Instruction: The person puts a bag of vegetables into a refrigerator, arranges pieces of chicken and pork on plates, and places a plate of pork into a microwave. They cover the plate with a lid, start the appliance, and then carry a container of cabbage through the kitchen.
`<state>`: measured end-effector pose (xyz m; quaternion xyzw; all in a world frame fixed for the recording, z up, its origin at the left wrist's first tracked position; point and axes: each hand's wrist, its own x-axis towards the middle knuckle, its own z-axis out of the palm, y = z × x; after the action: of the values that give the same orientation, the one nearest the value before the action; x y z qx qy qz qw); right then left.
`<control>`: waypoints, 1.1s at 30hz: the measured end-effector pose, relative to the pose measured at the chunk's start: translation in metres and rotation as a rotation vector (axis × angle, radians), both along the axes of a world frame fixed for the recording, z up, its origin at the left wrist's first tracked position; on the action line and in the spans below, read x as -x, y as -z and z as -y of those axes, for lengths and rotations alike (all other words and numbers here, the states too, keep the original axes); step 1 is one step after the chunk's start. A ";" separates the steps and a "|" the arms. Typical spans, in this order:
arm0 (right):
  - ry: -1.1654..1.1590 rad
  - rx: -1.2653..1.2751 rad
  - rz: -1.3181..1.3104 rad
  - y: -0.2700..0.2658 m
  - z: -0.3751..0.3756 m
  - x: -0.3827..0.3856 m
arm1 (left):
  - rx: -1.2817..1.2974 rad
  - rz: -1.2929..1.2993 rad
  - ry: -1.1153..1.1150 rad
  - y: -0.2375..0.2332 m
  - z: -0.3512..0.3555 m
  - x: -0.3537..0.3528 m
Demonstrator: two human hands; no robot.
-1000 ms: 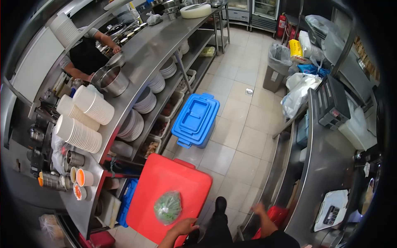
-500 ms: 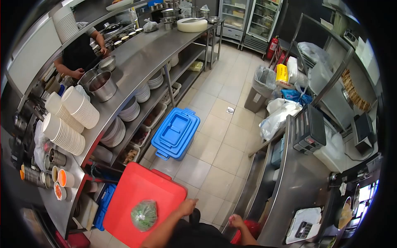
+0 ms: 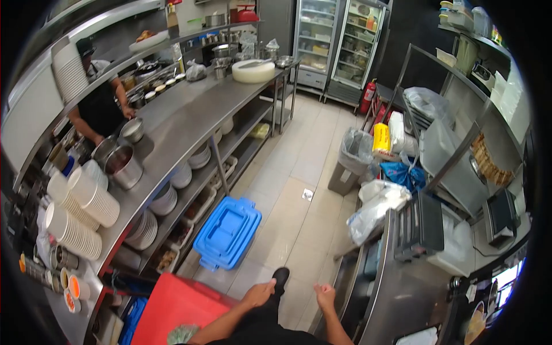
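Blue plastic lidded crate (image 3: 227, 233) on the tiled floor, beside a long stainless-steel counter (image 3: 190, 115) bearing stacked white paper bowls (image 3: 86, 201) and a round steel pot (image 3: 123, 167); glass-door refrigerators (image 3: 339, 40) at the far end; bag-lined grey bin (image 3: 353, 158) opposite.

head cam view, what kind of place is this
Most likely a restaurant kitchen: a stainless steel counter with stacked plates on the shelf below, stacks of white bowls, and glass-door fridges at the far end.
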<state>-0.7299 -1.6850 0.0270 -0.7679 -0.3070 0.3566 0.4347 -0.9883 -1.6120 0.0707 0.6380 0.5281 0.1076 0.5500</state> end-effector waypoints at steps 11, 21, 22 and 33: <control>-0.329 0.007 0.069 -0.030 -0.275 -0.080 | -0.045 -0.224 0.354 -0.003 -0.286 -0.103; -0.413 -0.280 -0.385 -0.082 -0.589 -0.207 | -0.050 -0.287 0.571 0.049 -0.538 -0.201; -0.455 -0.240 -0.305 -0.095 -0.640 -0.215 | -0.039 -0.347 0.535 0.052 -0.571 -0.203; -1.061 -0.393 -0.093 -0.186 -0.978 -0.312 | -0.337 0.125 0.068 -0.047 -0.876 -0.350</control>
<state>-0.4175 -0.7065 0.2125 -0.3967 -0.6920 0.4957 0.3436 -0.6378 -0.7358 0.1174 0.7305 0.4458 0.2153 0.4704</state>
